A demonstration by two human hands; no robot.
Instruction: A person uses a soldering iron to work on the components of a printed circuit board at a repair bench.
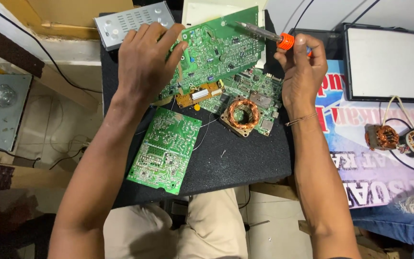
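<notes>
Item one, my left hand (144, 62): it lies palm-down at about 11 o'clock on the dark table (245, 158), fingers (168, 41) spread apart and pressing flat on the large green circuit board (216, 48), which sits tilted at 12 o'clock. Item two, my right hand (303, 72): at 1 o'clock, fingers clamped together around the orange-collared handle of a soldering iron (264, 34), whose metal tip points toward 10 o'clock and sits over the upper edge of that large board; I cannot tell whether the tip touches it. Item three: a small tan board (200, 94) with a white connector, just below the large board, touching its lower edge. Item four: a second populated green board (259, 91) at centre, with a copper wire coil (243, 114) resting on its lower left corner. Item five: a third green board (165, 149), solder side up, lying loose at 7 o'clock, apart from both hands. Item six: a grey perforated metal case (130, 21) at 11 o'clock, just beyond my left fingertips. Item seven: two more copper-wound parts (391, 138) at 3 o'clock on a printed banner (360, 168), well apart from the work. Item eight: a white framed panel (391, 62) at 2 o'clock.
</notes>
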